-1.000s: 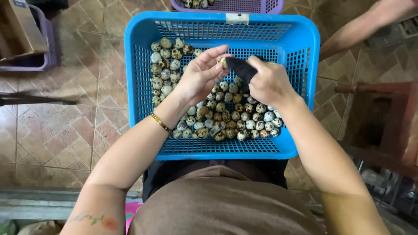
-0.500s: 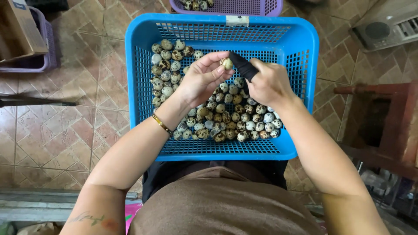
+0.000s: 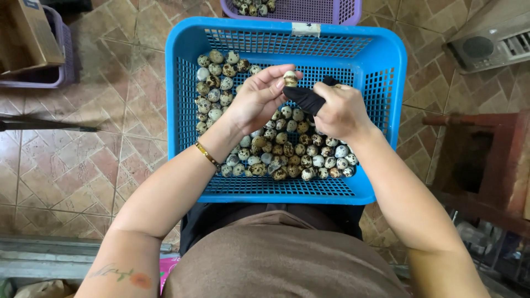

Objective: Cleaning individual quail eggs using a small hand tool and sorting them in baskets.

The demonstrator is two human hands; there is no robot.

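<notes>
From the head camera, a pale rectangular label [image 3: 309, 29] sits on the middle of the far rim of the blue plastic basket [image 3: 386, 60], and a brown cardboard box [image 3: 30, 30] stands in a purple crate [image 3: 55, 77] at the upper left, a dark patch at its top corner.

The blue basket rests on the person's lap above the tiled floor [image 3: 72, 165]. It holds a heap of small speckled eggs [image 3: 287, 157], mostly along its left wall and across the near half; the far right part of its mesh bottom is bare. Beyond its far rim stands a purple basket [image 3: 331, 11] with more speckled eggs in it.

The left hand [image 3: 256, 99] is raised over the heap, thumb and fingertips pressed together on one speckled egg [image 3: 290, 78], which it holds just above the eggs near the basket's middle. A gold bracelet [image 3: 207, 155] circles that wrist. The right hand [image 3: 342, 110] is curled shut round a black cloth [image 3: 306, 99], whose folded end points to the held egg and lies just beside it.

At the right stand a red wooden stool [image 3: 486, 160] and, farther off, a grey appliance [image 3: 486, 38] with a round grille.
</notes>
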